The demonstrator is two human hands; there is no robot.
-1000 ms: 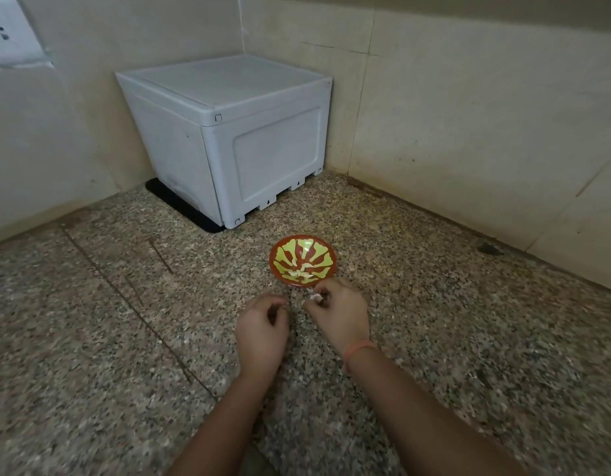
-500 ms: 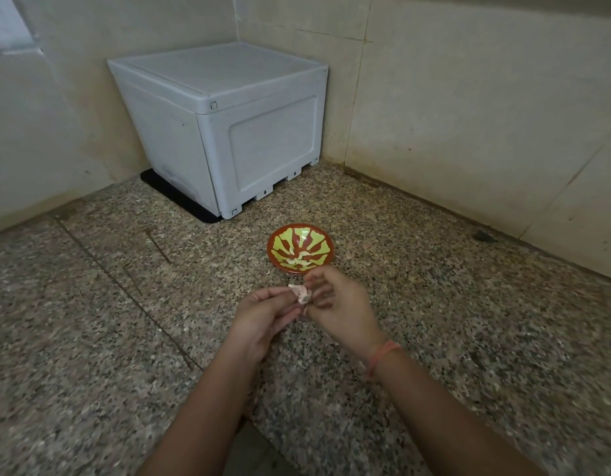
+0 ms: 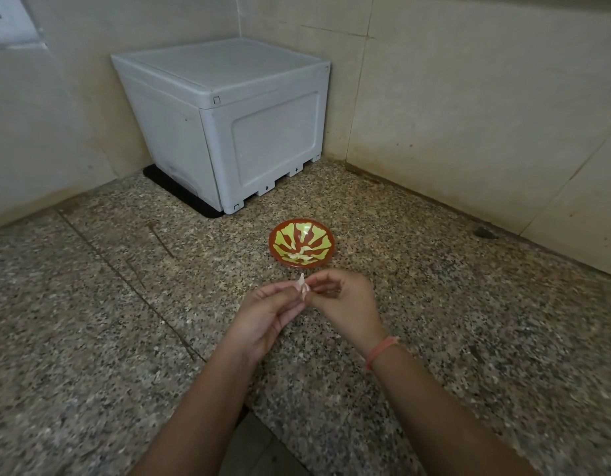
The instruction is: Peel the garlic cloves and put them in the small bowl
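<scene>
A small red bowl (image 3: 302, 242) with a yellow-green pattern sits on the speckled stone counter; a few pale peeled cloves (image 3: 302, 256) lie in it. Just in front of the bowl, both hands meet above the counter. My left hand (image 3: 262, 316) and my right hand (image 3: 345, 304) pinch one pale garlic clove (image 3: 303, 286) between their fingertips. Its papery skin sticks up at the top. An orange band circles my right wrist.
A grey plastic box (image 3: 228, 125) stands on a black mat in the corner behind the bowl. Tiled walls close off the back and right sides. A seam in the stone runs diagonally on the left. A white socket plate (image 3: 8, 25) is on the left wall.
My hands rose from the counter, where they were apart, and came together on the clove. The left hand turned palm-up. The bowl stayed put.
</scene>
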